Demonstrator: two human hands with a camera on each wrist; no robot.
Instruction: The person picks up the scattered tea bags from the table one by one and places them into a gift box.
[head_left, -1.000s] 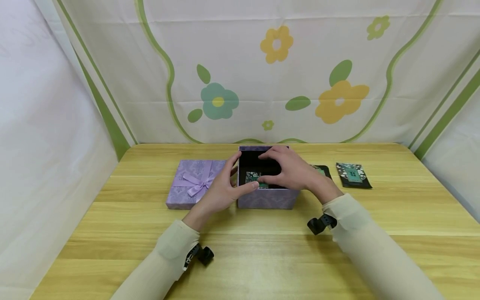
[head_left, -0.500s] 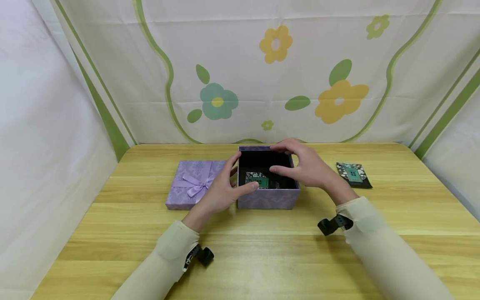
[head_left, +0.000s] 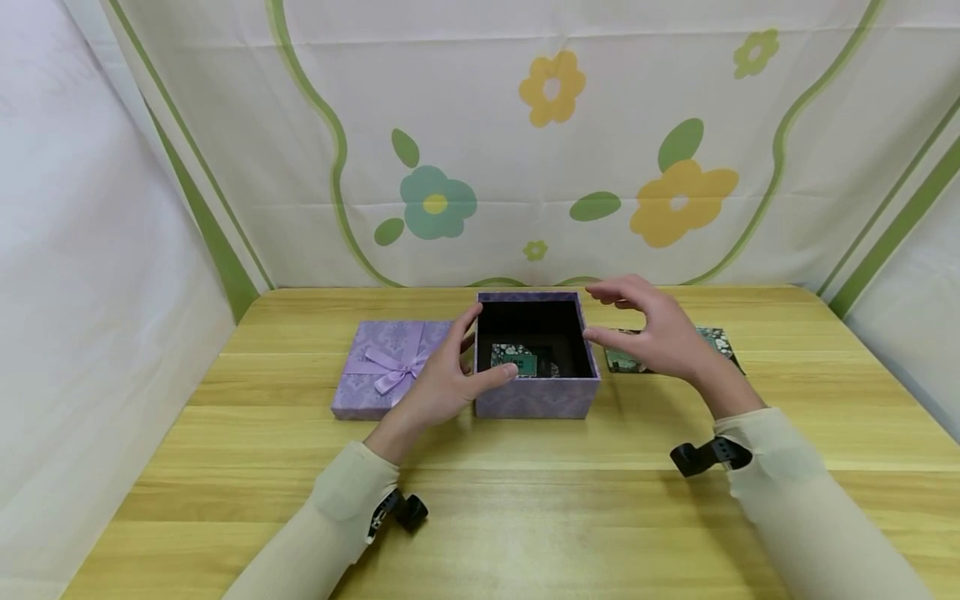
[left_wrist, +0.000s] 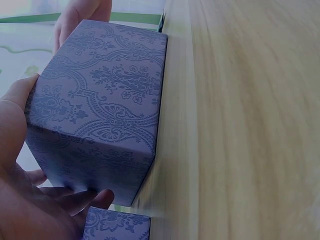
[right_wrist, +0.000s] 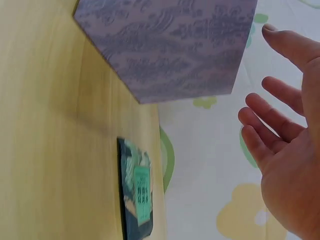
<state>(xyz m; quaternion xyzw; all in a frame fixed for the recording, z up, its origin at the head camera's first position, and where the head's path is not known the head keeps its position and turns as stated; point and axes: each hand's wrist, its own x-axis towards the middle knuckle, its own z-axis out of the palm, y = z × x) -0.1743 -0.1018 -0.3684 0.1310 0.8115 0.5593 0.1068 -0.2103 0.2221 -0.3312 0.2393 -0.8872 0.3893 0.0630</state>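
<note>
A purple patterned gift box [head_left: 536,398] stands on the table, its top uncovered and its inside black. Inside it lies a dark floral packet with a green label [head_left: 517,357]. My left hand [head_left: 450,375] steadies the box at its left front corner, thumb over the front rim and fingers along the left wall. Apart from the box, to its right, my right hand [head_left: 652,333] hovers with nothing in it, fingers spread from the thumb. Below and beyond that hand lie two flat floral packets, one partly covered packet [head_left: 622,362] and another packet [head_left: 718,340] farther right.
The purple lid [head_left: 375,367] with its ribbon bow lies left of the box, close to my left hand. A floral cloth [head_left: 495,125] hangs behind the back edge of the wooden table [head_left: 510,508].
My right hand has come up out of the box and moved right, past its right wall, uncovering the packet inside. My left hand and the box have stayed put.
</note>
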